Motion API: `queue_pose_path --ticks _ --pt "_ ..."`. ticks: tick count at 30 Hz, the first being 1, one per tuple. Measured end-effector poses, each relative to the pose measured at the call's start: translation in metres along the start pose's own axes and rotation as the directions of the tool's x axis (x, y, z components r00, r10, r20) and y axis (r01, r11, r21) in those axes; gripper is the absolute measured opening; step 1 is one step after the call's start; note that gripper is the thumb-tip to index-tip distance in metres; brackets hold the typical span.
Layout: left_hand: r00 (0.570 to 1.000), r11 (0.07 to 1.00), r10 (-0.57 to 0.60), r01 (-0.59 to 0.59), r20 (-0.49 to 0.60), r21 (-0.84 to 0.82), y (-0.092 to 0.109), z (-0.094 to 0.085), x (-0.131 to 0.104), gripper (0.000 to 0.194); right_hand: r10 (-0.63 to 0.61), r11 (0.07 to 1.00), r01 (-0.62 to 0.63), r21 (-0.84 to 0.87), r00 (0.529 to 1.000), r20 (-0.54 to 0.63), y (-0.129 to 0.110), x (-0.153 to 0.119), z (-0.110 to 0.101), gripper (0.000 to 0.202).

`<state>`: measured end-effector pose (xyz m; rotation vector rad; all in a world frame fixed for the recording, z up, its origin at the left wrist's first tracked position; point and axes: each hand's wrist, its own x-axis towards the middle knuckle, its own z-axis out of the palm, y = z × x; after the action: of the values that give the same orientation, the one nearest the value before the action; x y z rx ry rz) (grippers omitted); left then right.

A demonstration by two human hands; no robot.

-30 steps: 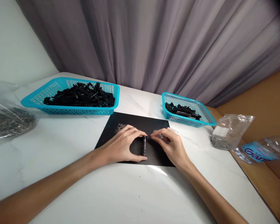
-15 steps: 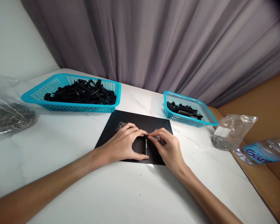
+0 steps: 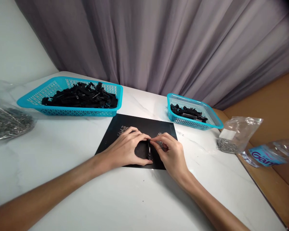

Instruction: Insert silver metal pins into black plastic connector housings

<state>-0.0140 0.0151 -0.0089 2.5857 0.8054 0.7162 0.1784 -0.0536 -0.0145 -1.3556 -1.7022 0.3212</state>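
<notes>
Over the black mat [image 3: 139, 121], my left hand [image 3: 124, 148] grips a narrow black plastic part [image 3: 149, 150] by its two ends, thumb at the near end and fingers at the far end. My right hand [image 3: 173, 153] is closed in a pinch at the far end of that part. Whatever lies between its fingertips is too small to make out. A small heap of shiny metal pieces [image 3: 122, 130] lies on the mat beyond my left hand. Another metal heap [image 3: 159, 134] shows partly behind my right fingers.
A large blue basket [image 3: 79, 112] of black plastic parts stands at the back left, a smaller blue basket [image 3: 195, 123] of similar parts at the back right. Bags of metal pieces [image 3: 12, 123] [image 3: 227, 146] sit at both sides. A plastic bottle [image 3: 267, 155] lies at the right edge.
The whole view has shifted slightly, so everything appears a little further left. Both hands keep nearly the same pose around the black part; the right fingertips remain at its far end.
</notes>
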Motion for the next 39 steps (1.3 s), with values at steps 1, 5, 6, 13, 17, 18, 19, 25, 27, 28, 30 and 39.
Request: queue_pose_path --ticks 1,5,6,13,17,18,19,25,27,28,30,39 --pt "1.000 1.000 0.000 0.000 0.001 0.007 0.000 0.000 0.000 0.061 0.000 1.000 0.000 0.002 1.000 -0.002 0.000 0.000 0.001 0.015" --pt "1.000 1.000 0.006 -0.007 0.007 0.026 0.001 0.000 0.000 0.062 0.036 0.999 -0.036 0.021 0.999 -0.001 -0.002 0.001 0.000 0.014" --pt "1.000 1.000 0.007 -0.007 0.009 0.025 0.002 0.000 0.000 0.061 0.049 0.998 -0.049 0.029 0.999 0.003 -0.002 0.001 0.000 0.014" --pt "1.000 0.999 0.008 -0.008 0.011 0.034 0.003 0.000 0.001 0.062 0.078 0.997 -0.078 0.025 0.997 -0.025 -0.003 0.002 0.000 0.013" --pt "1.000 0.998 0.008 -0.008 0.010 0.056 0.002 0.001 0.000 0.064 0.019 0.996 -0.023 -0.084 0.998 -0.053 -0.003 0.001 0.003 0.015" --pt "1.000 0.998 0.007 -0.008 0.009 0.063 0.002 0.001 -0.001 0.065 -0.005 0.993 -0.002 -0.122 0.998 -0.057 -0.003 0.000 0.003 0.016" --pt "1.000 0.998 0.008 -0.008 0.007 0.068 0.002 0.001 -0.001 0.065 -0.037 0.986 0.027 -0.164 0.998 -0.059 -0.003 -0.001 0.004 0.016" --pt "0.999 0.997 0.025 -0.023 -0.024 0.069 0.004 0.002 0.000 0.061 -0.231 0.913 0.199 -0.356 0.972 -0.050 0.002 -0.004 0.010 0.022" --pt "0.999 0.997 0.027 -0.025 -0.021 0.070 0.003 0.002 0.000 0.061 -0.224 0.922 0.201 -0.332 0.974 -0.033 0.003 -0.004 0.008 0.024" --pt "0.999 0.997 0.027 -0.025 -0.019 0.072 0.003 0.002 0.000 0.062 -0.201 0.938 0.185 -0.292 0.979 -0.023 0.003 -0.003 0.006 0.024" --pt "0.999 0.996 0.027 -0.026 -0.020 0.080 0.002 0.002 0.000 0.064 -0.108 0.982 0.108 -0.158 0.994 0.006 0.002 -0.001 0.000 0.021" --pt "1.000 0.995 0.016 -0.015 -0.009 0.102 0.001 0.003 -0.001 0.071 0.315 0.909 -0.339 0.242 0.940 0.132 0.011 0.020 -0.018 0.019"
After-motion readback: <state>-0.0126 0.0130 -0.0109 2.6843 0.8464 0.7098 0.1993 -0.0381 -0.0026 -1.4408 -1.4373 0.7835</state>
